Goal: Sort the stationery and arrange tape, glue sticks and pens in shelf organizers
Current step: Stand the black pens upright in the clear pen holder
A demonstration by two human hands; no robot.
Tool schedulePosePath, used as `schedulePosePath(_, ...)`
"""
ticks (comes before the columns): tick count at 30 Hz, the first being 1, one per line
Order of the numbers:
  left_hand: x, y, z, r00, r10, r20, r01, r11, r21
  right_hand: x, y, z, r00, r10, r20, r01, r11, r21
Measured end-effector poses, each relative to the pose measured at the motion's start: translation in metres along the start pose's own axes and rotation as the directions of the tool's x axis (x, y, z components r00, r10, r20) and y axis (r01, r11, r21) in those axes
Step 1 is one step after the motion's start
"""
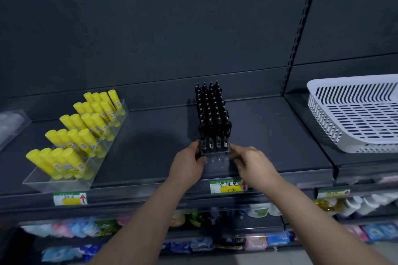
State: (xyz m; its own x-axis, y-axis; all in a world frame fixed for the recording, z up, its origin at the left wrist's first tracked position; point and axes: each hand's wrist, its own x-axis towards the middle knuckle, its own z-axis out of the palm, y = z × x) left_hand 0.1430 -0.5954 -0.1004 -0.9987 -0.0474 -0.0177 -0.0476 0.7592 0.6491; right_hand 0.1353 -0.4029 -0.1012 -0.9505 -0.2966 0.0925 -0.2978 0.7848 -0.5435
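A shop: dark metal shelving [269, 135] with price labels [228, 186] and packaged goods [71, 229] stocked below.

Shelf [150, 135] looks matt dark painted metal, smooth; pen organizer [217, 160] clear glossy plastic; pens [212, 114] black shiny plastic; glue sticks [84, 133] smooth yellow plastic; glue tray [64, 183] transp. plastic; basket [355, 114] white plastic; price tag [228, 186] paper.
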Motion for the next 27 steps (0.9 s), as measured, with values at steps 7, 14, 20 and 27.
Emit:
schedulePosePath(7, -0.005, 0.016, 0.013, 1.0, -0.004, -0.011, 0.004, 1.0, 0.021, -0.01, 0.013, -0.014, 1.0, -0.014, 0.013, 0.014, 1.0, 0.011)
schedulePosePath(14, -0.009, 0.024, 0.017, 0.998, -0.054, -0.019, 0.054, 0.998, 0.023, -0.015, 0.016, -0.017, 0.999, -0.017, 0.042, 0.016, 0.999, 0.035)
schedulePosePath(20, -0.008, 0.027, 0.016, 0.995, -0.1, 0.0, 0.1, 0.995, 0.026, -0.014, 0.021, -0.023, 0.998, -0.03, 0.055, 0.032, 0.999, -0.022)
schedulePosePath(27, -0.005, 0.038, 0.006, 0.977, -0.206, -0.053, 0.209, 0.976, 0.059, -0.009, 0.035, -0.056, 0.996, -0.019, 0.085, 0.036, 0.979, -0.202)
